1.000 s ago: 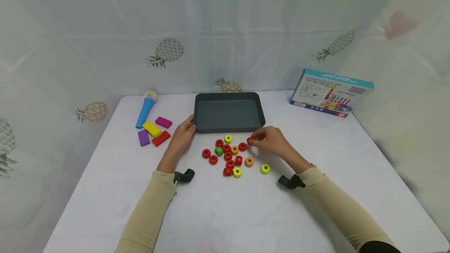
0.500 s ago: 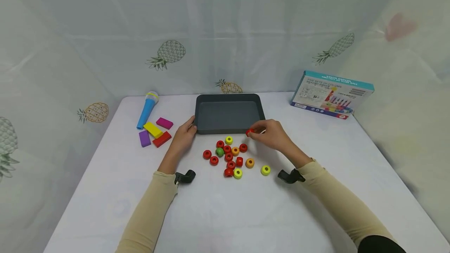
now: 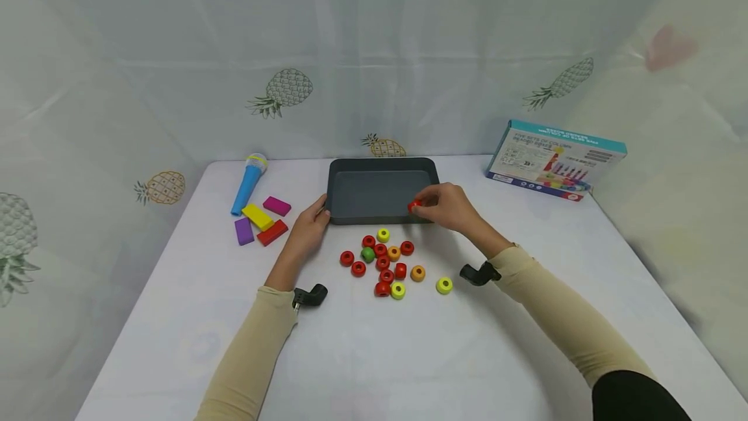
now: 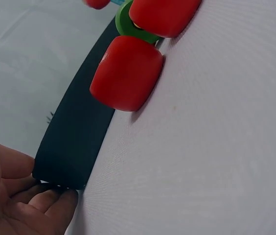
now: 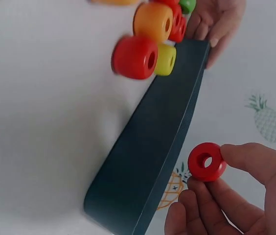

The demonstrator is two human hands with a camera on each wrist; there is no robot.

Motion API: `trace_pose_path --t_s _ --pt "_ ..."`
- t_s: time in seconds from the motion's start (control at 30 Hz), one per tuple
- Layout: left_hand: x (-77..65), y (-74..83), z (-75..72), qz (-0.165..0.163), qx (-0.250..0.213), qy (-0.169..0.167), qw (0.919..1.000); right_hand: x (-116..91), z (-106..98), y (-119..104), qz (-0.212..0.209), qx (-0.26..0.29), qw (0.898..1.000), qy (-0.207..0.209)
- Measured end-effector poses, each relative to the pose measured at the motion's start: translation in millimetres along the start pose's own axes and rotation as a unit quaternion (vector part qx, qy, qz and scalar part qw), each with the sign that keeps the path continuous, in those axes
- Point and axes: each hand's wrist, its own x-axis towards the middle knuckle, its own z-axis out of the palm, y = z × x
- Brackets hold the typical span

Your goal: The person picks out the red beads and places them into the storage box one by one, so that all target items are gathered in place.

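Observation:
A dark grey rectangular tray (image 3: 380, 188) stands toward the back of the white table. My left hand (image 3: 306, 231) grips its near left corner, thumb at the rim and curled fingers low at the side, as the left wrist view shows. Over the tray's near right corner, my right hand (image 3: 448, 206) pinches a red bead (image 5: 207, 162) between thumb and fingers, its hole visible in the right wrist view. Loose beads lie on the table in front of the tray: several red ones (image 3: 358, 269), a green bead (image 3: 367, 255), orange beads (image 3: 417, 273) and yellow beads (image 3: 444, 285).
Left of the tray lie a blue toy microphone (image 3: 248, 186) and yellow (image 3: 258, 217), red (image 3: 273, 233), purple (image 3: 244, 231) and magenta (image 3: 277, 206) blocks. A printed toy box (image 3: 555, 161) leans at the back right. A pineapple-print curtain (image 3: 374, 51) hangs behind the table.
My right hand has lifted the red bead from beside the loose beads, forward and up to over the tray's near right corner. My left hand has stayed at the tray.

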Motion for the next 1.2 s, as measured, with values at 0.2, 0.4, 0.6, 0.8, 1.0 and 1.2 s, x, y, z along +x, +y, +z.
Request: trace_pose_path --t_s 0.2,0.4,0.6,0.8,1.0,1.2 --pt "0.5 -0.2 -1.1 0.0 0.007 0.0 1.0 15.4 1.8 6.6 0.0 -0.002 1.0 -0.005" --pt "-0.1 2.8 -3.3 -0.006 0.005 0.004 1.0 27.2 7.1 14.0 0.004 0.002 1.0 -0.006" --pt "-0.7 2.0 -1.7 -0.013 -0.001 0.0 0.9999 33.4 14.6 17.6 0.019 -0.001 1.0 -0.022" --pt "0.3 1.7 1.3 -0.011 -0.006 0.003 0.9999 35.6 19.1 17.7 0.028 -0.016 0.999 -0.027" --pt "1.5 1.1 2.9 -0.011 0.001 0.001 0.9999 37.5 24.8 22.3 0.043 -0.027 0.998 -0.037" --pt "1.2 0.5 0.7 -0.013 0.011 0.008 0.9998 41.2 26.6 22.1 0.046 -0.027 0.998 -0.039"
